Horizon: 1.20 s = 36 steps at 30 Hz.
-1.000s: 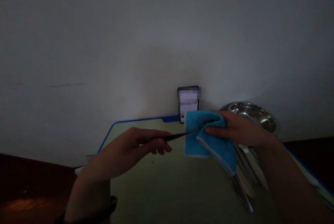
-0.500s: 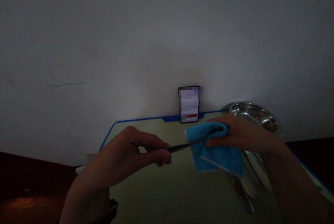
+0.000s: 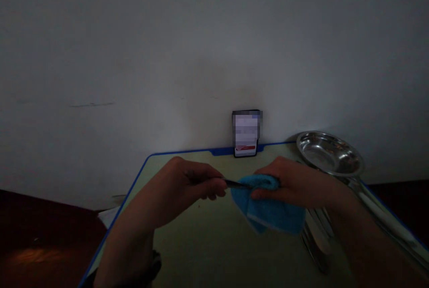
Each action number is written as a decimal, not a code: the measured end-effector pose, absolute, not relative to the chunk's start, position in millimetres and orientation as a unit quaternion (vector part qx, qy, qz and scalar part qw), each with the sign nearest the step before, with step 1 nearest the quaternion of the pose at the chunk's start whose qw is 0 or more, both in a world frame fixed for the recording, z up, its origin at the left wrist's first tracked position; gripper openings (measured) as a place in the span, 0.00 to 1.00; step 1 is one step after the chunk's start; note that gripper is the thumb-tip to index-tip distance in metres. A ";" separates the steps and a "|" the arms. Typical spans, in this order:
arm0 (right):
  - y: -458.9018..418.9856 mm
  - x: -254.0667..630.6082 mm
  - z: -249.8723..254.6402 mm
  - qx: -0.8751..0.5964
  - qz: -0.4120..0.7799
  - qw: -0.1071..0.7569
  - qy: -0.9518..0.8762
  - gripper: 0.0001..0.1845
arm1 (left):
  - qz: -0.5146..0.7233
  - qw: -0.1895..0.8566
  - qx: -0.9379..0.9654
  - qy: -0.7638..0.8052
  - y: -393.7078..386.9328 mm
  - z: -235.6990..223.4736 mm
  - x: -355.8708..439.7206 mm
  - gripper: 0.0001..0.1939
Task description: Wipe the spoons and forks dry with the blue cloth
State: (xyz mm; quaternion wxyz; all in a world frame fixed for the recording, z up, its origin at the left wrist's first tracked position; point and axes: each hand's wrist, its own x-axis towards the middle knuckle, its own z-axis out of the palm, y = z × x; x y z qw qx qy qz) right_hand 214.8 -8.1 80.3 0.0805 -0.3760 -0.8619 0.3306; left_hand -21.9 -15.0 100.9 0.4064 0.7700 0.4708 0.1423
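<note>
Between the left hand (image 3: 181,189) and the right hand (image 3: 295,180), a slim, dark utensil (image 3: 236,184) is held above the table (image 3: 217,252), its far part hidden in a blue cloth (image 3: 276,214). The left hand's thumb and fingers are pinched together on 1 end of it. The right hand is closed on the cloth, thumb on the near side, with the fold wrapped about the utensil and loose corners hanging below the palm.

The utensil looks like metal: likely stiff, light and hard to break, but smooth enough to slide or twist in a loose pinch. The end in the left hand seems the sound place to hold it. Its covered end can't be made out, so any edge or prongs there call for fingers outside the fabric. The cloth looks soft and floppy, best gripped at the fold.

Just below the right hand lie more pieces of cutlery (image 3: 311,250); how many, I cannot tell. Beyond that hand, a shiny metal bowl (image 3: 321,156) sits near the wall (image 3: 201,55). Ahead of and between the 2 hands, a phone (image 3: 246,133) leans upright.
</note>
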 end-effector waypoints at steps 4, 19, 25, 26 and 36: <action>-9.8 209.8 80.8 -0.368 0.331 0.078 -0.866 0.16 | 0.131 0.424 0.765 0.466 -14.0 97.6 -21.2 0.11; -16.0 195.4 84.5 -0.318 0.372 0.046 -0.871 0.16 | 0.038 0.565 0.691 0.449 -13.5 90.8 -12.3 0.10; -16.1 196.8 86.8 -0.346 0.381 0.050 -0.856 0.17 | 0.062 0.503 0.755 0.416 -14.3 94.8 -15.4 0.10; -16.3 197.2 87.3 -0.350 0.382 0.047 -0.854 0.17 | 0.065 0.486 0.766 0.416 -14.9 95.7 -17.0 0.11; -18.7 198.3 90.1 -0.365 0.382 0.031 -0.849 0.05 | 0.079 0.372 0.812 0.444 -18.0 99.7 -14.7 0.09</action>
